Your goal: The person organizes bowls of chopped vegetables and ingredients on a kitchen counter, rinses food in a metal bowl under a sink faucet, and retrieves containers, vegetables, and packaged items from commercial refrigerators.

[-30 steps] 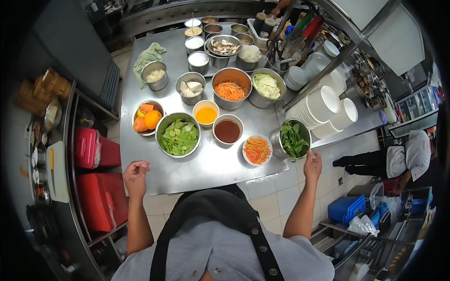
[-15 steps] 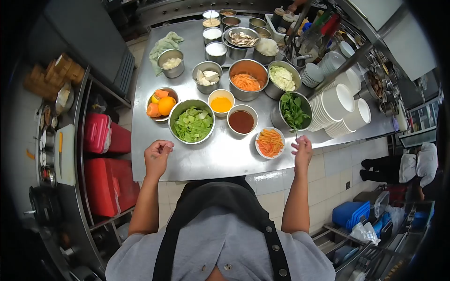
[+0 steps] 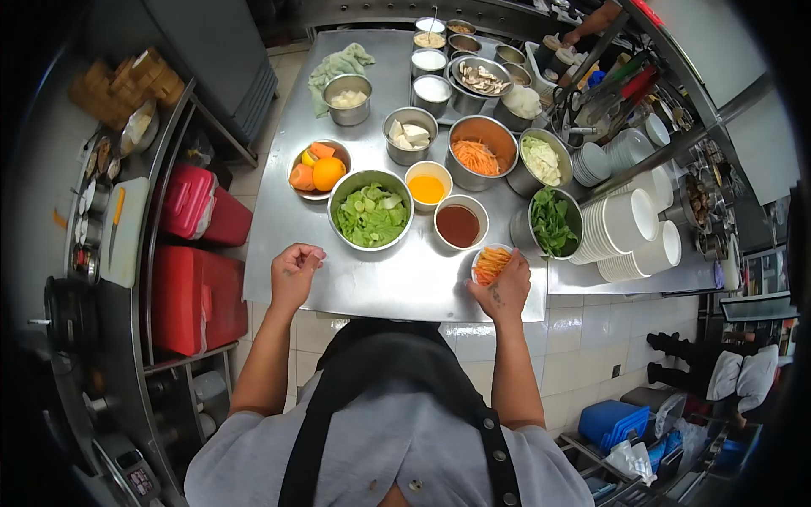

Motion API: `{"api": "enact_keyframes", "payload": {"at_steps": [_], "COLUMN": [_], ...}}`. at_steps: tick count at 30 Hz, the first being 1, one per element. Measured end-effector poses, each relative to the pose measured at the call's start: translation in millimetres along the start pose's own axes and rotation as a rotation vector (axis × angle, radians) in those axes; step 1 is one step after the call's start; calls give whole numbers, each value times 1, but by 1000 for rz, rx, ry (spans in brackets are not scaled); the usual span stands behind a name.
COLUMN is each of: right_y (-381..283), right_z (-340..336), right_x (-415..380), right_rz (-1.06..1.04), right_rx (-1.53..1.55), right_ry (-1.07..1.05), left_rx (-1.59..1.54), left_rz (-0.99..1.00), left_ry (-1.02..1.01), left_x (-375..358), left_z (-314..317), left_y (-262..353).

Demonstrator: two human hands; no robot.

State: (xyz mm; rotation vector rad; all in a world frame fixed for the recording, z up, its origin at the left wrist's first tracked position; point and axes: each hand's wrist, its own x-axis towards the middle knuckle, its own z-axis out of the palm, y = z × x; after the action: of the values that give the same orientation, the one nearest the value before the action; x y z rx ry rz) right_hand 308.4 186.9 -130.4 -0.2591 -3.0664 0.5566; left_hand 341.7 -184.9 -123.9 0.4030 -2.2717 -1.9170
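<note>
My right hand (image 3: 504, 289) is wrapped over the rim of a small white bowl of orange and pale strips (image 3: 490, 264). Raised over the table's front edge, my left hand (image 3: 295, 275) has its fingertips pressed together; anything between them is too small to name. Between the hands and farther back stand a bowl of chopped lettuce (image 3: 370, 211), a cup of dark red sauce (image 3: 459, 225) and a cup of yellow liquid (image 3: 428, 184). Behind the white bowl is a metal pot of green leaves (image 3: 552, 222).
A bowl of fruit (image 3: 320, 172), a pot of shredded carrot (image 3: 478, 157) and a green cloth (image 3: 340, 73) lie farther back. Stacked white tubs (image 3: 621, 226) stand at the right. A person (image 3: 739, 372) is at the far right; another person's hand (image 3: 574, 35) shows at the top.
My right hand has moved left from beside the leaf pot and taken hold of the small white bowl. My left hand stays near the front edge. The camera view has shifted.
</note>
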Motion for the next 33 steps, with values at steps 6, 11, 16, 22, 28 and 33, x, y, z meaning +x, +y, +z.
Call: {"api": "enact_keyframes", "payload": {"at_steps": [6,11,16,22,28,33], "right_y": [8,16,25,-35,-174,-326], "right_z": [5,8,7,-14,13,77], "right_x": [3,5,-9,-52,-100,-147], "right_rz": [-121,-241,-338,-467,-688,-668], "right_rx": [34,79,157,193,414,560], "right_ry": [1,-47,-114,-282,-507,-695], "left_rx": [36,78,97,107,51,134], "left_rz": [-31,-93,-96,-270,-188,-201], "left_ry": [55,117,193,308,408,617], "left_x": [-28,-57,-86,-120,-138,-172], "left_z": [-2,2,-17,-82,-190,-337], "left_y": [-9,-7,-30,-40,-90,-134]}}
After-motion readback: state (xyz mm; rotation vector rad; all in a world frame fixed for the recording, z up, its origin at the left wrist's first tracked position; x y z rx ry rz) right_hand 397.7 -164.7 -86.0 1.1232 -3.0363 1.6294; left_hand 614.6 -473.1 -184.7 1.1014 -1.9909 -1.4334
